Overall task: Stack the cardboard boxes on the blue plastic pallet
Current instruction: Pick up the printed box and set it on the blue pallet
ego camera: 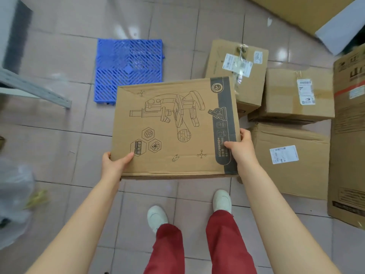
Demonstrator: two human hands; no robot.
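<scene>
I hold a flat cardboard box printed with a microscope drawing (173, 127) in the air above the tiled floor. My left hand (114, 163) grips its near left corner, thumb on top. My right hand (242, 149) grips its right edge beside the dark printed band. The blue plastic pallet (128, 64) lies on the floor beyond the box and to its left, with nothing on it; the box hides its near right corner. Three more cardboard boxes sit on the floor at right: one at the back (239, 68), one beside it (296, 93), one nearer me (290, 159).
A tall printed carton (349, 135) stands at the far right, and a large flat carton (296, 10) lies along the top right. A grey metal frame (37, 88) crosses the left side. A clear plastic bag (13, 196) lies at lower left. My feet are below the box.
</scene>
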